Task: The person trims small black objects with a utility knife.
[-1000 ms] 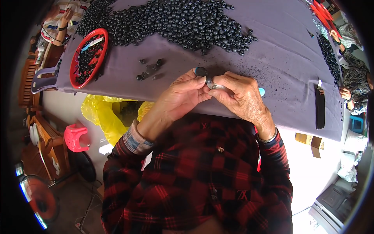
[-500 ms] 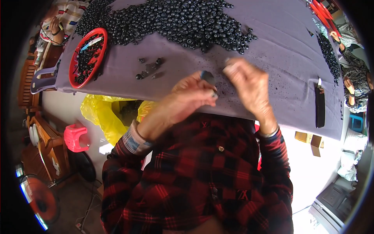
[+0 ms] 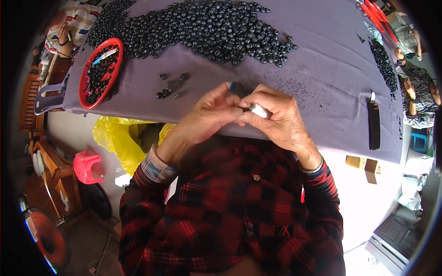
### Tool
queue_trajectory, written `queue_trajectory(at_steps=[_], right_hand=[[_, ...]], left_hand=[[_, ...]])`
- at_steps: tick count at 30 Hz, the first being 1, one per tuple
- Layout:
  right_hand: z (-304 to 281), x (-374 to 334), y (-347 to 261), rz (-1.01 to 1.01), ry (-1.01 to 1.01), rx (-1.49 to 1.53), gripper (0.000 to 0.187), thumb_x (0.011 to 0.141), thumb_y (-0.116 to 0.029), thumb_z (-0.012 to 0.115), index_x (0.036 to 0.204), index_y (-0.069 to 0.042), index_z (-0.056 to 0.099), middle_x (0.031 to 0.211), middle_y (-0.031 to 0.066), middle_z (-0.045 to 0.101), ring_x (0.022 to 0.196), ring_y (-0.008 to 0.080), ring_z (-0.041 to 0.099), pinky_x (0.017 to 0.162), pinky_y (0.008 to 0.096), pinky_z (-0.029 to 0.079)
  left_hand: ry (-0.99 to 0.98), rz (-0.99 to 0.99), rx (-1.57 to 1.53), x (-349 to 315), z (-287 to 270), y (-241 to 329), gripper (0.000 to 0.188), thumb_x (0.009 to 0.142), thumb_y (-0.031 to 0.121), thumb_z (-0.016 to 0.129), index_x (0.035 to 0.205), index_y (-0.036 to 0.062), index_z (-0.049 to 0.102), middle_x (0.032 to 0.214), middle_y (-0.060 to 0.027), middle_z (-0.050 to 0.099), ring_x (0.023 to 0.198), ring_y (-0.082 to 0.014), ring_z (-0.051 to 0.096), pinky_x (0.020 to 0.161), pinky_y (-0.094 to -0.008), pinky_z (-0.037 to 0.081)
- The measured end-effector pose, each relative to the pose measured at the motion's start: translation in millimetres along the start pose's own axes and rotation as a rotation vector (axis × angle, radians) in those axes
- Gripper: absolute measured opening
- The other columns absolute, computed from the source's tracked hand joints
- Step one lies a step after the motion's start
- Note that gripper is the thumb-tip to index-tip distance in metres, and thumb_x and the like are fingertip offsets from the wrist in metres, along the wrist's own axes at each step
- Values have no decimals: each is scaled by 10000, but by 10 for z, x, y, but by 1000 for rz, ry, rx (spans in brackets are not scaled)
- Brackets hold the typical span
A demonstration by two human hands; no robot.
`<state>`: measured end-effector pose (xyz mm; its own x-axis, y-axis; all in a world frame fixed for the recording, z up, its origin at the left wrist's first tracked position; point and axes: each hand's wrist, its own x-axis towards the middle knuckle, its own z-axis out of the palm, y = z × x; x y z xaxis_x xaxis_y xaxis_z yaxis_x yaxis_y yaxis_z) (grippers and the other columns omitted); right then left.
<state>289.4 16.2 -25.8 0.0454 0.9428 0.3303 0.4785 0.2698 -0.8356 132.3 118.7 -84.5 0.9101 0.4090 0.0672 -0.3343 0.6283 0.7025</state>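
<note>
My left hand (image 3: 207,115) and my right hand (image 3: 283,117) meet over the table's near edge, fingertips touching. A dark cover with a blue edge (image 3: 234,87) wraps a finger of the left hand. The left fingers are pinched on something small and dark, mostly hidden between the hands. Closed in my right hand is a small white-handled tool (image 3: 260,110); its working end is hidden. Beyond the hands spreads a big heap of small round black caps (image 3: 221,32). A few loose black caps (image 3: 163,93) lie nearer, to the left.
On the table's grey-purple cloth (image 3: 322,60) lie dark crumbs. A red basin (image 3: 83,94) of black bits stands left, a black case (image 3: 375,126) right. Below the table edge hangs a yellow bag (image 3: 113,140); a pink stool (image 3: 87,166) is on the floor. Other people sit at both far sides.
My right hand has come left and down from above the cloth to meet the left hand. The white tool handle now shows plainly. The view has shifted slightly.
</note>
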Motion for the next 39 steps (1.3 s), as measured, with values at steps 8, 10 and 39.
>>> queue_trajectory(at_steps=[8, 10, 39], right_hand=[[-50, 105, -68, 92, -46, -73, 157, 866, -153, 695, 819, -14, 639, 703, 38, 574, 627, 120, 525, 575, 275, 422], [-218, 201, 46, 60, 32, -392, 165, 851, -134, 688, 824, 15, 621, 718, 100, 588, 616, 173, 552, 585, 311, 441], [-158, 254, -168, -235, -11, -305, 274, 646, 50, 755, 892, -20, 657, 782, 45, 598, 673, 153, 596, 606, 270, 488]], left_hand=[[-47, -119, -68, -134, -42, 108, 383, 868, 24, 649, 1172, 88, 425, 988, -87, 606, 858, -154, 604, 739, -316, 511], [67, -81, 327, -151, -42, 219, 396, 853, 68, 680, 1169, 34, 444, 940, -79, 622, 809, -154, 613, 734, -303, 506], [61, 164, 294, 15, 217, 217, 212, 897, 87, 631, 1095, 66, 558, 877, 6, 587, 752, -79, 509, 672, -248, 416]])
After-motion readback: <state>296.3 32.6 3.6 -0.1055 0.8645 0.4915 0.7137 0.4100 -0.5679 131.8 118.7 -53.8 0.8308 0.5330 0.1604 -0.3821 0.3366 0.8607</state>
